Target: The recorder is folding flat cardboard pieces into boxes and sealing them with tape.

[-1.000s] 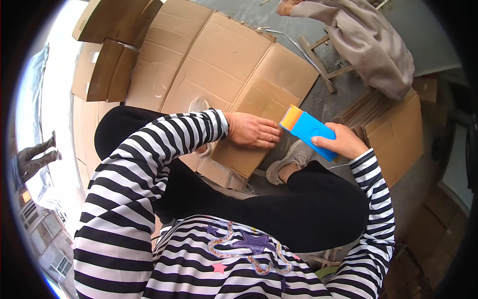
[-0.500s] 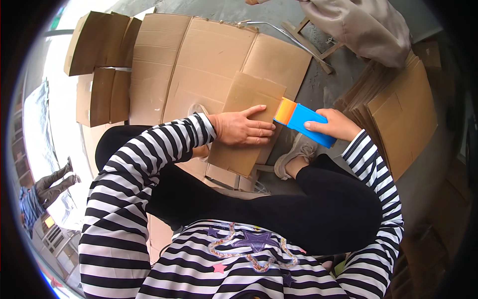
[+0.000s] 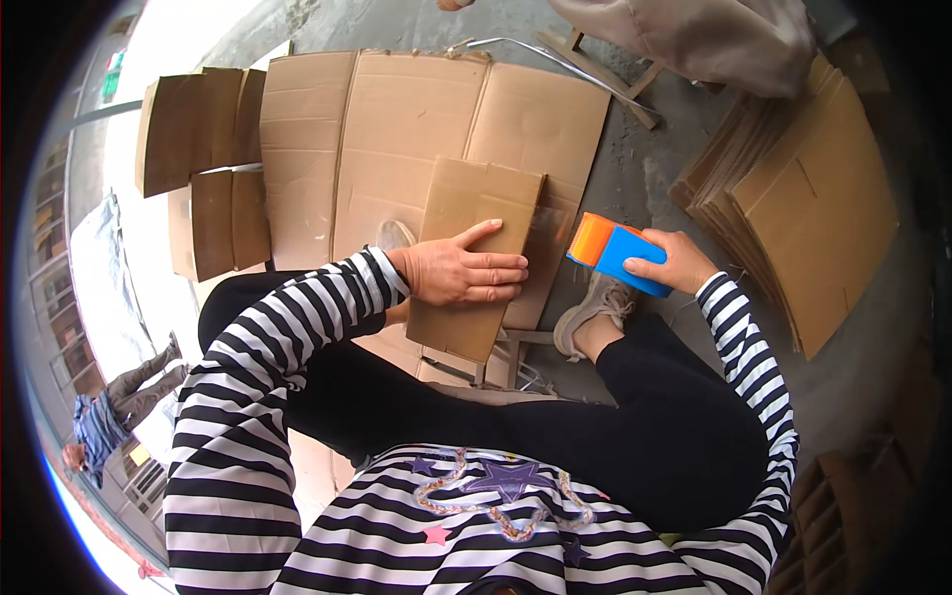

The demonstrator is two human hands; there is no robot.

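Note:
My left hand [image 3: 464,268] lies flat on a small closed cardboard box [image 3: 476,198], its fingers spread and pressing on the top face near the right edge. My right hand [image 3: 679,266] grips a blue tape dispenser [image 3: 627,256] with an orange front end [image 3: 591,238] turned toward the box. A gap now separates the dispenser from the box. Beside the box's right edge a shiny, see-through patch [image 3: 545,233] looks like clear tape, but where it ends is hard to make out.
A large sheet of cardboard [image 3: 407,109] lies beyond the box. Folded cardboard pieces [image 3: 203,134] stand at the left. At the right leans a stack of flat cartons [image 3: 813,208]. A metal and wood frame [image 3: 605,84] and another person's clothing [image 3: 694,35] are at the far side.
My right hand has drawn the tape dispenser away from the box edge, opening a gap. The dispenser has tilted a little. My left hand stays flat on the box.

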